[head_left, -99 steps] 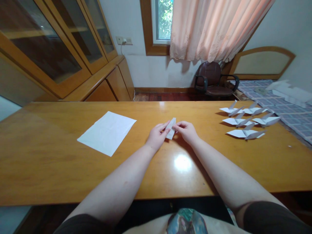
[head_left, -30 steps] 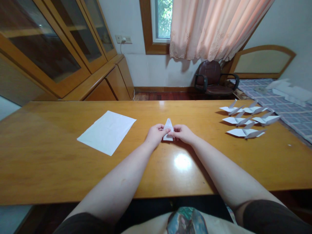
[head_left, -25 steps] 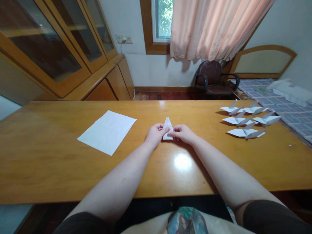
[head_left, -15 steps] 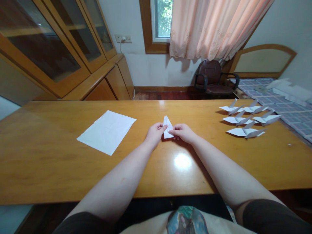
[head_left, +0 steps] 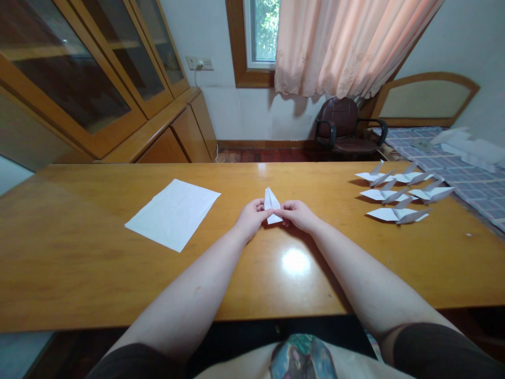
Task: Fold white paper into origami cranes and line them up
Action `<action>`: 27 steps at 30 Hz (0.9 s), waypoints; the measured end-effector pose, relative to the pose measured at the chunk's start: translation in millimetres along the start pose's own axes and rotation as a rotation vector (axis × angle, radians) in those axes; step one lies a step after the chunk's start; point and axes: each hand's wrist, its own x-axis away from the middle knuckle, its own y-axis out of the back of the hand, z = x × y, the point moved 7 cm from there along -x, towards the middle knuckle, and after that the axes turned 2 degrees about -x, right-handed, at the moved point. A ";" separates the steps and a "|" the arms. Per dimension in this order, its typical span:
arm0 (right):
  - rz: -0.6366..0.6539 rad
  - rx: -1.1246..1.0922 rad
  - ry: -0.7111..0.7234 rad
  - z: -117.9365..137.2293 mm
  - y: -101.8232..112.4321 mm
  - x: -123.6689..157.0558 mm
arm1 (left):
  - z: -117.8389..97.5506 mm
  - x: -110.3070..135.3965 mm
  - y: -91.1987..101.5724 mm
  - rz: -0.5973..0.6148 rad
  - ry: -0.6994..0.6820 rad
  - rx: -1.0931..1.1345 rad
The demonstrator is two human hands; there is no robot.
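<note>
Between my hands is a small piece of folded white paper (head_left: 271, 200), narrow and pointed at its far end and wider towards me. My left hand (head_left: 251, 217) grips its left edge, with the thumb laid across the front. From the right, my right hand (head_left: 296, 215) pinches the other edge, its thumb close to the left thumb near the paper's middle. The fingers behind the paper are partly hidden. A flat white sheet of paper (head_left: 173, 215) lies on the table to the left of my hands.
Several folded white paper cranes (head_left: 397, 213) stand grouped at the table's right side. The wooden table (head_left: 79, 263) spans the view. Beyond it are a dark red armchair (head_left: 343, 123), a bed with a checked cover (head_left: 437, 163), and a glass-doored cabinet (head_left: 118, 58) at the left.
My left thumb has slid down the folded paper to meet the right thumb near its middle. The paper has turned slightly in my fingers. The sheet and the cranes have stayed put.
</note>
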 end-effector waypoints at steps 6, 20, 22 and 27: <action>0.031 0.103 0.004 1.1 -1.9 0.4 | 1.9 -1.6 4.4 -0.062 -0.002 -0.023; 0.148 0.203 0.000 -1.3 -5.6 -0.2 | 4.5 -4.6 11.2 -0.113 -0.003 0.003; 0.175 0.213 0.000 -2.4 -6.9 -0.2 | 3.9 -4.4 11.6 -0.115 -0.006 -0.019; 0.221 0.219 0.010 -3.1 -8.4 0.7 | 0.6 -2.2 11.9 -0.133 -0.012 -0.076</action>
